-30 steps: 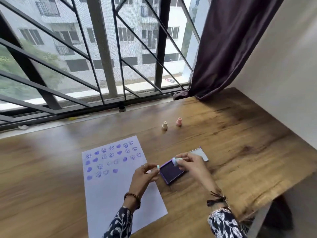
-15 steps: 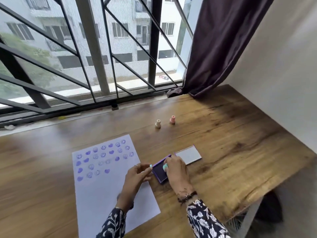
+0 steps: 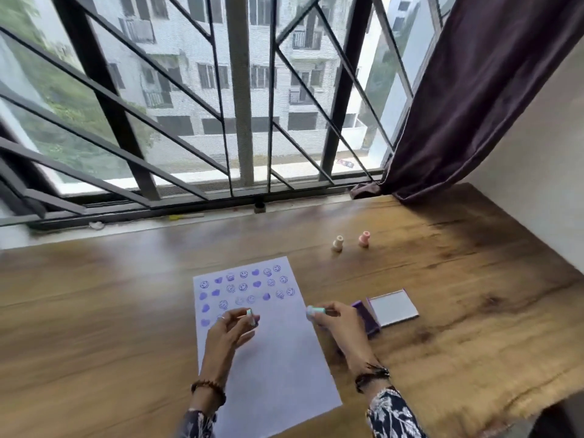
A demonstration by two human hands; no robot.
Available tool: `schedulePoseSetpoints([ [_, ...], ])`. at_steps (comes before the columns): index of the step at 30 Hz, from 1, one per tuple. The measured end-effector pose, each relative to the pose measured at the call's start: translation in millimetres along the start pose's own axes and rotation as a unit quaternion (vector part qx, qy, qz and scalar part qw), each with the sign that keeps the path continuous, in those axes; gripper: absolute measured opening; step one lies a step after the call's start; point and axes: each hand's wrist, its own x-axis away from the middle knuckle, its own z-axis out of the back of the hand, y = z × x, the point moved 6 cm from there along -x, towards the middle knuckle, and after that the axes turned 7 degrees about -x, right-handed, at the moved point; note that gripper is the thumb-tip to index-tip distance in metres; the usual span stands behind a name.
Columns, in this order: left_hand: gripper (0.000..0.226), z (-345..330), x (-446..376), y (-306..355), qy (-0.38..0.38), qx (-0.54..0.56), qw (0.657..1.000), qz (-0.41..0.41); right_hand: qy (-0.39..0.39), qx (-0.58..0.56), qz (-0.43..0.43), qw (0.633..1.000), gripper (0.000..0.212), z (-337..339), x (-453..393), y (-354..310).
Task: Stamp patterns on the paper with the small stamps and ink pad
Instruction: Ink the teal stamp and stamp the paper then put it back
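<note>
Paper: white sheet [image 3: 278,352] lies flat on the wooden table [image 3: 110,311] in front of me, one corner pointing toward the window; its far part carries rows of purple smiley and heart prints [image 3: 245,287], its near part is blank.
Left hand: my left hand [image 3: 226,335] is over the paper just below the lowest prints, fingers curled around a small stamp [image 3: 252,317] pinched between thumb and fingertips; whether the stamp face touches the sheet I cannot tell.
Right hand: my right hand [image 3: 339,325] is at the paper's right edge, fingers closed on a pale blue-green stamp [image 3: 314,312] that lies sideways in my grip, its round end pointing left over the sheet.
Ink pad: the purple ink pad [image 3: 366,317] sits open on the table just right of my right hand, partly hidden by it, with its lid [image 3: 392,308] folded out flat to the right.
Spare stamps: a cream stamp [image 3: 337,243] and a pink stamp [image 3: 364,239] stand upright on the table, near each other, well beyond the ink pad.
Surroundings: a barred window [image 3: 221,105] runs along the table's far edge and a dark curtain [image 3: 474,90] hangs at its right corner.
</note>
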Motion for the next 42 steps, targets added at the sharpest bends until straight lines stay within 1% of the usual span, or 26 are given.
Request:
schedulePoseSetpoints([
  [2, 0.012, 27.6, -2.2, -2.8, 0.031, 0.028, 0.999, 0.012, -0.017, 0.021, 0.038, 0.999, 0.012, -34.7, 7.5, -8.9],
  [4, 0.012, 49.8, -2.6, -4.2, 0.055, 0.049, 0.997, 0.009, -0.001, 0.121, 0.100, 0.988, 0.016, -60.5, 12.8, -20.2],
  [5, 0.012, 58.3, -2.0, -4.6, 0.060, 0.062, 0.996, 0.006, 0.013, 0.165, 0.135, 0.977, 0.016, -70.7, 15.0, -25.4],
  [7, 0.013, 71.1, -0.7, -6.6, 0.062, 0.095, 0.994, 0.010, 0.022, 0.204, 0.189, 0.960, 0.014, -88.3, 19.6, -31.8],
  [9, 0.011, 80.7, -0.7, -10.0, 0.065, 0.117, 0.991, 0.021, 0.016, 0.263, 0.215, 0.940, 0.018, -103.2, 21.7, -30.0],
  [11, 0.011, 87.3, -0.7, -13.0, 0.065, 0.121, 0.990, 0.032, 0.018, 0.344, 0.233, 0.910, 0.023, -112.3, 20.9, -23.4],
  [13, 0.012, 91.0, -0.9, -15.4, 0.056, 0.127, 0.990, 0.036, 0.026, 0.395, 0.240, 0.887, 0.027, -115.8, 21.1, -18.7],
  [15, 0.013, 92.1, -1.6, -16.7, 0.048, 0.136, 0.989, 0.040, 0.031, 0.413, 0.252, 0.875, 0.029, -118.7, 21.2, -17.2],
  [18, 0.012, 92.4, -3.4, -18.0, 0.046, 0.149, 0.987, 0.050, 0.030, 0.427, 0.257, 0.866, 0.028, -122.2, 16.6, -18.5],
  [23, 0.011, 91.7, -3.4, -19.4, 0.027, 0.143, 0.988, 0.059, 0.014, 0.460, 0.231, 0.857, 0.021, -126.9, 3.8, -22.2],
  [28, 0.010, 91.9, -3.4, -19.7, 0.024, 0.144, 0.987, 0.067, -0.026, 0.506, 0.219, 0.834, 0.021, -134.3, -6.9, -31.9],
  [31, 0.011, 92.6, -2.4, -18.4, 0.028, 0.137, 0.988, 0.072, -0.063, 0.526, 0.208, 0.823, 0.020, -140.3, -12.7, -34.9],
  [33, 0.010, 92.1, -1.7, -15.8, 0.028, 0.136, 0.988, 0.075, -0.087, 0.511, 0.194, 0.833, 0.021, -139.0, -19.2, -39.4],
  [34, 0.010, 92.1, -1.2, -14.7, 0.027, 0.135, 0.988, 0.076, -0.103, 0.489, 0.179, 0.848, 0.022, -134.5, -22.9, -40.8],
  [36, 0.010, 91.9, 0.0, -12.5, 0.022, 0.131, 0.988, 0.080, -0.115, 0.406, 0.144, 0.895, 0.022, -116.0, -24.0, -41.6],
  [38, 0.010, 91.0, 0.4, -10.4, 0.018, 0.122, 0.989, 0.079, -0.068, 0.273, 0.116, 0.953, 0.021, -87.6, -12.5, -39.7],
  [39, 0.010, 88.8, 0.7, -8.8, 0.017, 0.115, 0.990, 0.076, -0.035, 0.200, 0.102, 0.974, 0.019, -71.5, -3.6, -37.2],
  [40, 0.010, 86.3, 0.5, -6.8, 0.016, 0.109, 0.991, 0.075, -0.011, 0.131, 0.086, 0.988, 0.017, -58.0, 5.0, -33.2],
  [41, 0.009, 82.8, 2.1, -4.2, 0.011, 0.102, 0.992, 0.075, -0.003, 0.071, 0.068, 0.995, 0.015, -48.2, 13.8, -28.2],
  [42, 0.009, 62.5, 4.4, 0.9, -0.008, 0.089, 0.993, 0.071, 0.000, 0.015, 0.053, 0.998, 0.014, -27.6, 22.3, -23.6],
])
